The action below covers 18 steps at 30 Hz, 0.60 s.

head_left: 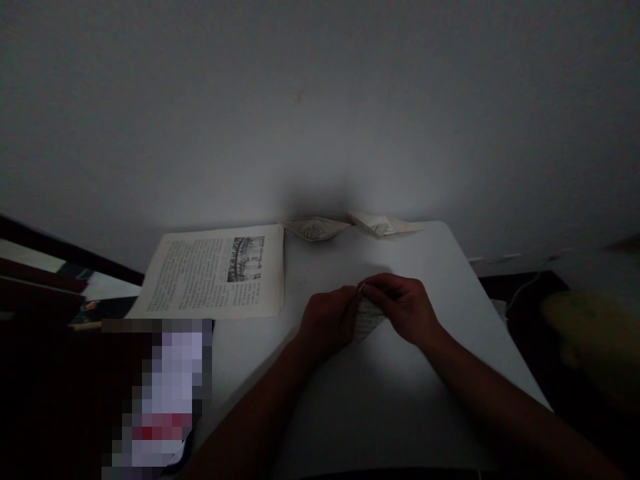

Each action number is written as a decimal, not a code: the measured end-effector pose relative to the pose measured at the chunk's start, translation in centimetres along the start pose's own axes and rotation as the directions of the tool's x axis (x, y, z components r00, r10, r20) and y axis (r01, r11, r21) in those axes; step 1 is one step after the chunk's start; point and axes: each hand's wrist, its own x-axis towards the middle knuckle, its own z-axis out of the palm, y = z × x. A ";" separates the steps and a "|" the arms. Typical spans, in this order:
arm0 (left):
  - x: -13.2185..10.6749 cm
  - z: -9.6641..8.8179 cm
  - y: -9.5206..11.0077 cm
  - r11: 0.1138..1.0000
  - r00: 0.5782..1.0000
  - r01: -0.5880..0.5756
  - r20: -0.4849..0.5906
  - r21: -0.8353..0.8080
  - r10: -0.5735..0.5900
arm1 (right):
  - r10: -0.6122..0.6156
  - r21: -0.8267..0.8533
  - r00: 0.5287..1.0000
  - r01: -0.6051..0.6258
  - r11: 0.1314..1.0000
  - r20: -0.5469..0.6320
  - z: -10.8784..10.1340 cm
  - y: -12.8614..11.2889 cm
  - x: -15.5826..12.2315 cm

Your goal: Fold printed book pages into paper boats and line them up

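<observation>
Pos.: folded paper [369, 321], printed w/ text, is btwn both hands above the white tabletop [415, 393]; contact w/ the surface can't be told. Narrow end points toward the wearer.

Grip: R hand [404, 305] pinches the top edge btwn thumb and index finger; L hand [327, 319] grips the left side, fingertips partly hidden. Hands approx. meet at the top edge.

Procedure (judged):
1. Align layers at the pinch pt. before pressing; an offset prob. skews the crease.
2. Use L hand as clamp, R hand to shape; min. force, as thin paper may tear at corners.
3. Run thumb outward along the fold; flatten vs. tabletop if soft.
4. Light is low: verify edges up close.

Clearance: avoid left folded shape [315, 230] and right folded shape [384, 225], both at far edge, R of the printed sheets [200, 273]
</observation>
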 end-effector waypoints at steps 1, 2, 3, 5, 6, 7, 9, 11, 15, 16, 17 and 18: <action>0.0 0.0 0.0 1.000 1.000 0.007 -0.017 0.008 -0.007 | 0.004 -0.003 1.000 -0.004 1.000 0.003 0.0 0.0 0.0; 0.0 0.0 0.0 1.000 1.000 0.011 -0.023 0.014 -0.010 | 0.006 -0.004 1.000 -0.006 1.000 0.006 -0.1 -0.1 0.0; 0.0 0.0 0.1 1.000 1.000 0.008 -0.023 0.021 -0.007 | 0.008 -0.002 1.000 -0.008 1.000 0.005 -0.1 -0.1 0.0; 0.0 0.1 0.1 0.999 1.000 -0.020 -0.013 0.037 0.021 | 0.017 0.007 1.000 -0.017 1.000 0.000 -0.3 -0.2 0.0; 0.0 0.2 0.0 0.998 0.999 -0.038 0.000 0.046 0.038 | 0.025 0.013 1.000 -0.025 1.000 0.000 -0.3 -0.2 0.0; -0.1 0.2 0.0 0.997 0.998 -0.054 0.010 0.056 0.054 | 0.035 0.020 0.999 -0.035 0.999 0.001 -0.3 -0.3 0.1; -0.1 0.2 0.0 0.994 0.997 -0.079 0.022 0.075 0.078 | 0.057 0.034 0.998 -0.057 0.998 0.010 -0.4 -0.4 0.1; 0.0 0.2 -0.1 0.991 0.995 -0.101 0.012 0.082 0.101 | 0.070 0.047 0.997 -0.071 0.996 0.013 -0.4 -0.6 0.1; 0.0 0.2 -0.1 0.987 0.989 -0.139 -0.042 0.080 0.143 | 0.085 0.058 0.996 -0.085 0.995 -0.001 -0.5 -0.7 0.1; 0.1 0.2 -0.1 0.986 0.987 -0.147 -0.056 0.077 0.151 | 0.090 0.063 0.996 -0.090 0.994 -0.002 -0.5 -0.7 0.1; 0.1 0.2 -0.1 0.985 0.985 -0.155 -0.068 0.075 0.160 | 0.094 0.068 0.996 -0.094 0.993 0.001 -0.5 -0.7 0.1; 0.0 0.2 -0.1 0.984 0.982 -0.164 -0.080 0.073 0.170 | 0.094 0.072 0.996 -0.095 0.993 0.007 -0.5 -0.7 0.1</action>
